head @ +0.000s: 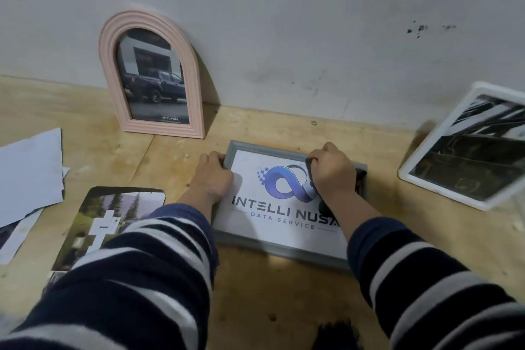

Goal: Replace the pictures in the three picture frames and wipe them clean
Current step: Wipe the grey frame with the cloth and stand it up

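Observation:
A grey rectangular frame [279, 250] lies flat on the wooden table, holding a white logo print. My left hand [213, 176] grips its far left corner. My right hand [331, 170] holds a dark cloth [324, 206] pressed on the glass near the far right part of the frame. A pink arched frame [113, 88] with a truck photo leans upright against the wall at the back left. A white frame [417, 176] with a dark picture leans tilted at the right.
Loose white sheets [28, 173] lie at the left edge. A cut-out photo with trees [119, 207] lies flat beside my left sleeve. A dark object [338, 332] shows at the bottom edge. The grey wall [312, 37] bounds the table's back.

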